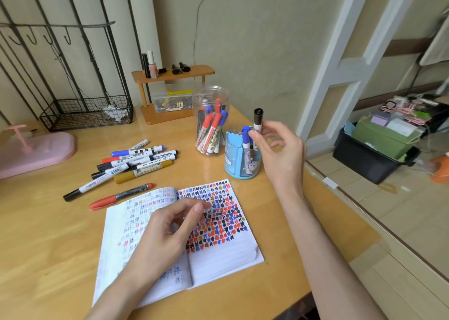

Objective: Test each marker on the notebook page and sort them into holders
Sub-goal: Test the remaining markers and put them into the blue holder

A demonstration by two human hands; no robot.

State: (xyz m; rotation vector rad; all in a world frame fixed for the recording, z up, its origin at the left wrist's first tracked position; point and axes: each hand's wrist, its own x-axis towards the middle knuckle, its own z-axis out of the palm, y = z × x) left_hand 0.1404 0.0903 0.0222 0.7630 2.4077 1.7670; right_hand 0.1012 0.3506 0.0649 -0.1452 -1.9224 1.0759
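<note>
R hand [274,147] pinches a black-capped marker [258,119] upright, just over the blue holder [233,159], which has a blue marker [246,147] in it already. L hand [167,232] rests on the notebook [218,254], fingers loosely curled, nothing in it afaict. Page is packed w/ red, blue and black scribbles. Clear jar [210,120] beside the holder has red/blue ones. Loose markers [136,161] lie on the table [48,234] to the left. Barrel labels too blurry to read tbh.

1. Bright, soft, even light; shadows under the hands are faint.
2. Mild glare on the wooden desk [215,167] beside the clear jar [211,122].
3. Wide-angle bending at the edges; slight softness overall.
</note>
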